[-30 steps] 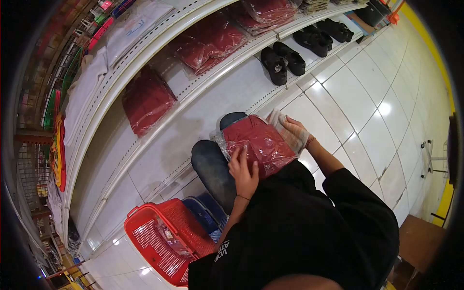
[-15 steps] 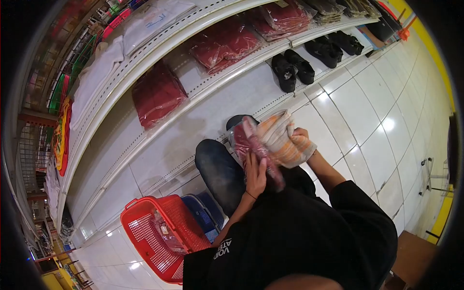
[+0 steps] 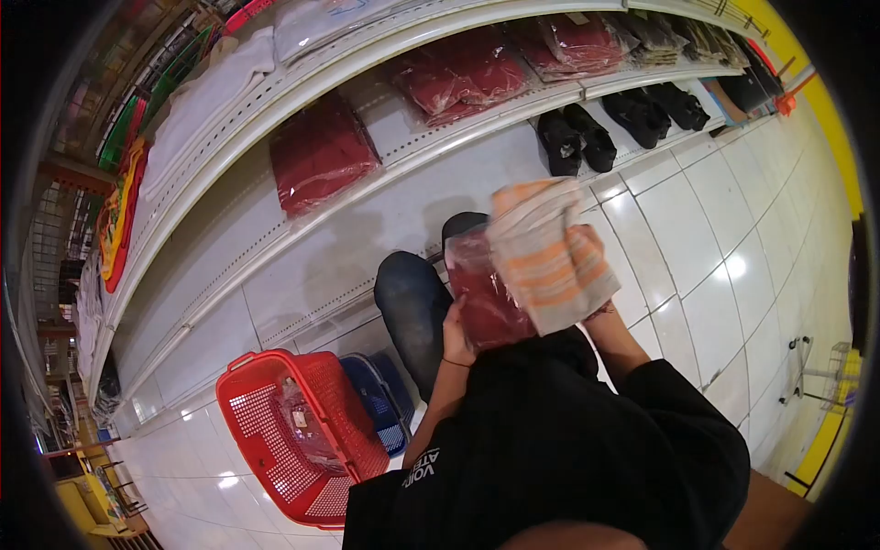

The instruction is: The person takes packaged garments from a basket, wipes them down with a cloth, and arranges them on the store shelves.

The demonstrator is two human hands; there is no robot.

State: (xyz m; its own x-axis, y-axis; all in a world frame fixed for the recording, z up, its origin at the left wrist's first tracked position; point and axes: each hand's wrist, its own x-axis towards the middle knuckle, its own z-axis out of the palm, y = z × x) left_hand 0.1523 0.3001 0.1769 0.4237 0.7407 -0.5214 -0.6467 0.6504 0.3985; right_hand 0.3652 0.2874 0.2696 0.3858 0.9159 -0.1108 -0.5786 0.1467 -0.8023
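Note:
My left hand (image 3: 456, 335) grips the near-left edge of a maroon folded garment in a clear plastic bag (image 3: 486, 291), held over my knees. My right hand (image 3: 591, 246) is closed on a grey cloth with orange stripes (image 3: 545, 261). The cloth hangs over the right side of the bagged garment; whether the two touch is hard to make out. Part of my right-hand fingers is hidden by the cloth.
A red plastic basket (image 3: 240, 440) with a bagged item inside stands at lower left, beside a blue basket (image 3: 378, 403). White shelves (image 3: 220, 229) ahead carry bagged maroon garments (image 3: 325, 156) and black shoes (image 3: 577, 137). White floor tiles (image 3: 683, 247) extend right.
The striped cloth has spread out flatter and risen slightly. My left hand has shifted from the garment's front to its left edge, and the bagged garment now faces me more.

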